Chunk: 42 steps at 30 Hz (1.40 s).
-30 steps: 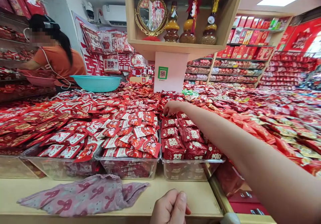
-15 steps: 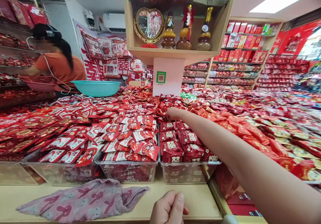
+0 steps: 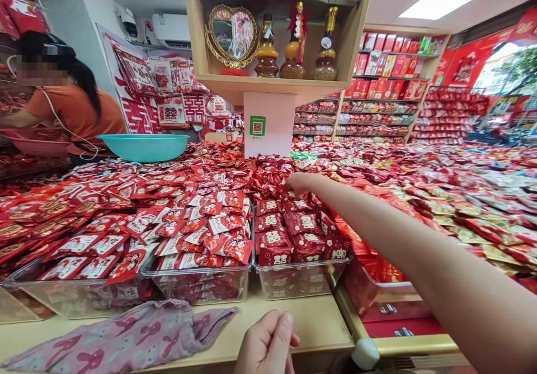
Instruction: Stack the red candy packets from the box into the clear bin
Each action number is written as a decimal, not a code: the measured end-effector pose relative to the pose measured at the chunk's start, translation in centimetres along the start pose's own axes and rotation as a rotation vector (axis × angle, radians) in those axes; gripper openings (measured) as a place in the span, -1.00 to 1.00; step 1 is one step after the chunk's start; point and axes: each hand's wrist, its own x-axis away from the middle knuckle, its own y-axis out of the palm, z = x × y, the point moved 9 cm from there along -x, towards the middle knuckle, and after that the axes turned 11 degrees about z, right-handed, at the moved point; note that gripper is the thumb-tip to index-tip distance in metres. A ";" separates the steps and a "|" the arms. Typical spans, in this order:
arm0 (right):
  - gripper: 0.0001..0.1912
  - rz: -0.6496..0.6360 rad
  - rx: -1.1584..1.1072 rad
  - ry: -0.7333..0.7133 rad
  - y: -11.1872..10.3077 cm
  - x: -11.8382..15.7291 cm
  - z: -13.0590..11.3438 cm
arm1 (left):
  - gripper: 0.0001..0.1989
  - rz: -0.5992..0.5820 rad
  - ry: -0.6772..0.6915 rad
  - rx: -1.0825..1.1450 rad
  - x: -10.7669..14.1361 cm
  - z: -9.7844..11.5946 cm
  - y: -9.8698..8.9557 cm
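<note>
My right hand (image 3: 298,183) reaches far over the counter to the back of a clear bin of dark red double-happiness packets (image 3: 273,237). Its fingers curl down among the packets, and what lies in them, if anything, is hidden. Low at the front edge, my left hand (image 3: 267,341) is closed, thumb laid against the bent index finger, and nothing shows sticking out of it. To the left of the dark red packets, a clear bin (image 3: 201,285) is heaped with red and white packets (image 3: 224,223).
A pink patterned cloth (image 3: 121,335) lies on the counter front. A teal basin (image 3: 145,146) rests on the packets behind. A person in an orange top (image 3: 90,114) stands at the left. Above the packets hangs a wooden display cabinet (image 3: 272,86).
The view has turned slightly, so the scene sits further left. My right hand has shifted a little to the right over the dark red packets. My left hand stays closed.
</note>
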 end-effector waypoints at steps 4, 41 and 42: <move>-0.41 -0.047 -0.012 0.036 0.5 0.8 0.6 | -0.50 -0.001 -0.036 0.035 0.1 -0.3 0.0; -0.70 0.581 -1.803 0.298 3.7 20.1 -11.4 | -0.70 0.386 0.388 0.138 2.5 7.7 -2.7; -0.67 0.661 -1.736 0.352 3.8 20.2 -10.8 | -0.68 0.388 0.399 0.104 2.6 8.0 -2.2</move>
